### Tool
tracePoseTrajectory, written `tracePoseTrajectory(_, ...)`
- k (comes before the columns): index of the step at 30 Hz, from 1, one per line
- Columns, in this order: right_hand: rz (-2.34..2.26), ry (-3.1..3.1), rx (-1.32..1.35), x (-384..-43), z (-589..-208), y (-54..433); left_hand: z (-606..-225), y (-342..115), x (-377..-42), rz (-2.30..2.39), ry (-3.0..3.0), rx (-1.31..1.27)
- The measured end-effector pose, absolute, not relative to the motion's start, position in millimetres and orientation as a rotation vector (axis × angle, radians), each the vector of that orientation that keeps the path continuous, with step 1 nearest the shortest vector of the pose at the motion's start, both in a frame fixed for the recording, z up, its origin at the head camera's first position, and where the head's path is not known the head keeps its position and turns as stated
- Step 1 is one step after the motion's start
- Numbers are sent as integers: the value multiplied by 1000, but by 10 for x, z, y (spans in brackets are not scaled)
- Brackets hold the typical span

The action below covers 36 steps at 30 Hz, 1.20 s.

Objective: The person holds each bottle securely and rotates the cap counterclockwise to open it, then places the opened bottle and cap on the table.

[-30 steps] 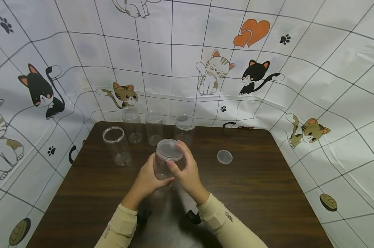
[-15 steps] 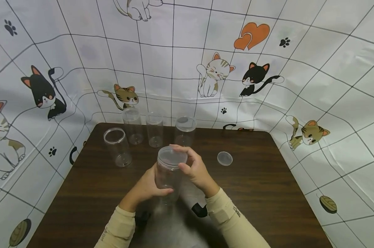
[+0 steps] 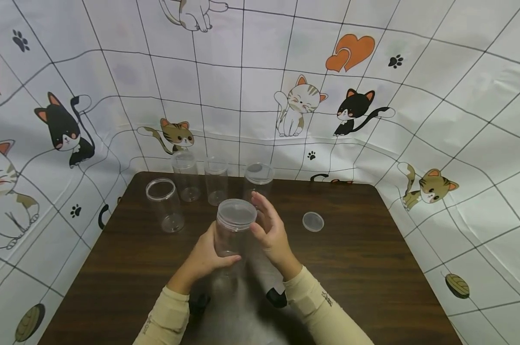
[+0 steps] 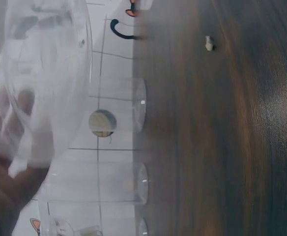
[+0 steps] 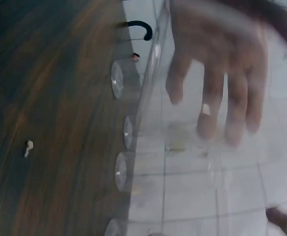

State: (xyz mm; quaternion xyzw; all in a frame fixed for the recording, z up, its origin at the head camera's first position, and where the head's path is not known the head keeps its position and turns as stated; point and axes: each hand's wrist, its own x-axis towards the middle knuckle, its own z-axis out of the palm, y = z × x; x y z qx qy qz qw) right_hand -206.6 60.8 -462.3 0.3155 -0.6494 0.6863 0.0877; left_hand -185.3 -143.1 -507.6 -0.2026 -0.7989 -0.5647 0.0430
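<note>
A clear plastic jar (image 3: pixel 234 239), tilted slightly, stands out over the middle of the table in the head view. A frosted screw lid (image 3: pixel 236 212) sits on its mouth. My left hand (image 3: pixel 205 251) grips the jar's body from the left, thumb across the near side. Its fingers (image 5: pixel 212 98) show through the clear wall in the right wrist view. My right hand (image 3: pixel 273 235) is at the lid's right edge, thumb and fingers spread and loosely bent beside the rim. The jar's wall (image 4: pixel 50 73) fills the upper left of the left wrist view.
Several clear jars stand at the back left: an open-topped one (image 3: pixel 165 206), two narrower ones (image 3: pixel 185 177) and a lidded one (image 3: pixel 259 179). A loose round lid (image 3: pixel 313 222) lies right on the brown table (image 3: pixel 350 268). A small pale bit (image 4: pixel 209 44) lies on the tabletop.
The right fingers have come off the lid's top and opened out beside its right edge. The jar dipped nearer, then rose back a little in the left hand. The other jars stay put.
</note>
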Motion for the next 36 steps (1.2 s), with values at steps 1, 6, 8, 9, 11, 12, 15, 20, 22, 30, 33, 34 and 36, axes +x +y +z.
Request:
tracePoseTrajectory(1,1981,-1964,880,-2030,-4620,582,-5085,-1424,-1860,-1666,-2448,-581)
tracePoseTrajectory(6,1749,-2132,671,-1886,-4598,441,-5099,-1372,-1887,-1424,-2486,-462)
tracePoseTrajectory(8,1696,-2169,623,-1862,-4589,396,-5093,-1355,-1880,-1369,-2497,-455)
tracePoseTrajectory(9,1691,-2175,608,-1856,-4584,382,-5090,-1347,-1876,-1350,-2501,-457)
tracePoseTrajectory(11,1685,-2172,593,-1860,-4569,373,-5083,-1336,-1866,-1334,-2504,-461)
tracePoseTrajectory(12,1698,-2164,595,-1866,-4560,380,-5076,-1335,-1857,-1337,-2507,-466)
tracePoseTrajectory(15,1788,-2125,675,-1907,-4530,445,-5049,-1350,-1830,-1424,-2501,-525)
tracePoseTrajectory(20,2128,-1969,1029,-2045,-4514,618,-4985,-1419,-1805,-1761,-2480,-729)
tracePoseTrajectory(22,2244,-1916,1138,-2096,-4525,663,-4962,-1439,-1795,-1890,-2472,-806)
tracePoseTrajectory(30,2275,-1911,1207,-2170,-4585,705,-4973,-1431,-1810,-2044,-2419,-880)
tracePoseTrajectory(33,2276,-1895,1158,-2166,-4606,704,-4992,-1421,-1836,-1994,-2419,-824)
tracePoseTrajectory(34,2272,-1884,1124,-2158,-4618,697,-5003,-1421,-1845,-1954,-2428,-791)
tracePoseTrajectory(36,2221,-1884,1034,-2134,-4637,672,-5029,-1428,-1860,-1832,-2459,-692)
